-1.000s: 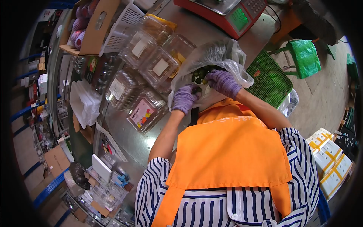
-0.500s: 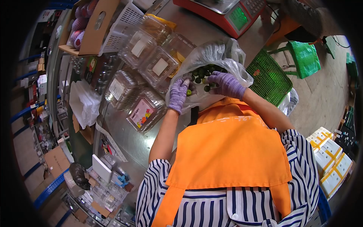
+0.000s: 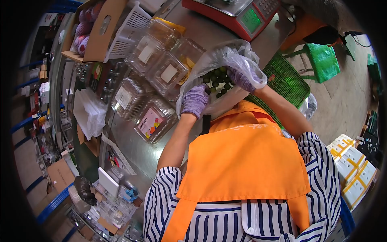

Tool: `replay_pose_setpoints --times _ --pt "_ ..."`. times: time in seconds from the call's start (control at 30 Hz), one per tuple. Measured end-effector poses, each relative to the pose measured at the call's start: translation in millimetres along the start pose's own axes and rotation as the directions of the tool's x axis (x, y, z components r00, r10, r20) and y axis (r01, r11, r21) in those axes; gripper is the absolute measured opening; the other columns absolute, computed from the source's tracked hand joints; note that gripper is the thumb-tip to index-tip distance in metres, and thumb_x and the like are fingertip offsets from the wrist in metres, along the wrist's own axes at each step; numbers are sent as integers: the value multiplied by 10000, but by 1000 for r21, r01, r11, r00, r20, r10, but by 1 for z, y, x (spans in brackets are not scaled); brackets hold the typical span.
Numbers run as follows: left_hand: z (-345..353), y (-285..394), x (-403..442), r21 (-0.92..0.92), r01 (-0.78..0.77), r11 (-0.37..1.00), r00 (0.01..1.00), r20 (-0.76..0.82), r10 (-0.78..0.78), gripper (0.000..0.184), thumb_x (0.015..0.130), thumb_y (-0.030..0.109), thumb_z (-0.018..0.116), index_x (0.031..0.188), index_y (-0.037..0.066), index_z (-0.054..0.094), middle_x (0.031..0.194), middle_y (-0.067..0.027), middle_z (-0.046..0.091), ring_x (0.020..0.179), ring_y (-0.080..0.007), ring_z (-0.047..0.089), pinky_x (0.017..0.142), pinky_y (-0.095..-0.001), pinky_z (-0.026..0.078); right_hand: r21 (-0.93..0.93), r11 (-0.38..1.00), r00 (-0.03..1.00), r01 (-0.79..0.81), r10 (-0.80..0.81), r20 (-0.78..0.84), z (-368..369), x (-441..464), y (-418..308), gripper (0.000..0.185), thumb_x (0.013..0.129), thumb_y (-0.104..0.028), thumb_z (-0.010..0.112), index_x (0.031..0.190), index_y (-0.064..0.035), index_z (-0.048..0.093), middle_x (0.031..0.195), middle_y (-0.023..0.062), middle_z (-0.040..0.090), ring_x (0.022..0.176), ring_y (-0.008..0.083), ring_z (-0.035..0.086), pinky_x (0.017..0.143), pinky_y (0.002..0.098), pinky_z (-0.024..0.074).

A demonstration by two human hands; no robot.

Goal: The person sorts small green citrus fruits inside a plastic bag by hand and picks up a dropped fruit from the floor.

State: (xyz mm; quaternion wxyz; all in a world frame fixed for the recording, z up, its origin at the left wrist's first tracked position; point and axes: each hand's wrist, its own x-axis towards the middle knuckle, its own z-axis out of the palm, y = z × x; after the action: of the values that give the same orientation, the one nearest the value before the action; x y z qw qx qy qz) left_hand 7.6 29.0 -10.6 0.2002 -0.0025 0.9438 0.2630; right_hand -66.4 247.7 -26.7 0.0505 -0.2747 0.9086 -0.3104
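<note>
A clear plastic bag (image 3: 209,60) lies open before me, with several small round green fruits (image 3: 217,78), lime-like, inside it. My left hand (image 3: 195,100), in a purple knit glove, is closed with curled fingers at the bag's left rim, gripping the plastic; whether a fruit is also in it is hidden. My right hand (image 3: 244,78), gloved the same way, reaches into the bag from the right. Plastic covers part of it, and its fingertips are hidden next to the fruits.
Clear clamshell boxes (image 3: 167,72) stand in stacks to the left on the metal table (image 3: 161,151). A red scale (image 3: 246,24) with a lit green display is at the back. A green mesh basket (image 3: 284,76) sits right of the bag. A cardboard box (image 3: 94,34) holds net-wrapped fruit.
My right hand has gone deeper into the bag, under the plastic. My left hand has curled its fingers over at the bag's left rim.
</note>
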Motion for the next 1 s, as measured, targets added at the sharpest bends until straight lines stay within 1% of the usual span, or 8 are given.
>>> replay_pose_setpoints --times 0.23,0.3,0.33,0.5,0.67,0.87,0.97,1.0 --pt "-15 -8 16 -245 -64 967 973 -232 6 436 847 164 560 1266 58 501 944 -150 651 868 -283 635 804 -349 494 188 971 976 147 -173 129 33 -20 -15 192 864 -83 527 1027 -43 621 923 94 619 687 253 575 600 383 465" --pt "-22 -7 26 -249 -76 965 965 -262 9 444 846 156 562 1274 56 495 975 -152 651 885 -284 635 816 -348 493 312 942 991 -122 101 83 19 -20 -6 294 880 -139 471 1143 -72 584 1014 122 613 828 314 590 762 371 485" --pt "-26 -5 28 -250 -86 964 961 -277 13 449 845 151 562 1278 55 492 990 -153 651 893 -285 635 822 -347 492 14 996 987 84 -81 -141 19 -17 13 324 894 -178 461 1185 -84 566 1037 124 615 885 324 592 811 365 483" --pt "-24 14 47 -116 -366 924 894 -322 313 268 825 97 543 1068 55 649 1035 -180 636 967 -319 608 871 -371 473 55 997 986 59 -50 -161 -38 9 20 269 856 -152 570 1102 -46 601 1017 152 638 930 323 596 821 379 484" --pt "2 38 65 131 -211 969 962 -145 230 292 804 181 585 1067 65 632 1031 -175 637 944 -339 600 823 -420 480 63 957 959 -282 283 -10 -40 29 7 274 818 -253 580 1066 -144 623 986 102 653 960 304 595 815 380 485" --pt "10 40 69 192 -159 968 965 -175 193 292 808 253 632 1031 64 632 861 -136 663 796 -303 636 685 -406 506 88 990 989 -108 116 -92 -25 7 8 310 828 -255 631 1092 -94 611 1065 130 608 983 309 557 857 374 454" --pt "16 3 77 -528 -157 835 987 -110 116 278 845 269 621 1018 53 638 809 -76 668 747 -208 645 605 -335 505 247 961 986 -123 147 -82 -19 -3 14 368 807 -260 664 1129 -97 591 1118 132 583 1016 317 543 907 388 434" --pt "-26 31 58 -691 210 692 975 200 -96 271 880 259 579 1044 50 631 870 -52 666 750 -141 637 595 -280 511 228 968 990 -107 126 -67 -17 -6 17 393 801 -263 675 1145 -98 583 1139 134 574 1033 319 537 927 391 426"
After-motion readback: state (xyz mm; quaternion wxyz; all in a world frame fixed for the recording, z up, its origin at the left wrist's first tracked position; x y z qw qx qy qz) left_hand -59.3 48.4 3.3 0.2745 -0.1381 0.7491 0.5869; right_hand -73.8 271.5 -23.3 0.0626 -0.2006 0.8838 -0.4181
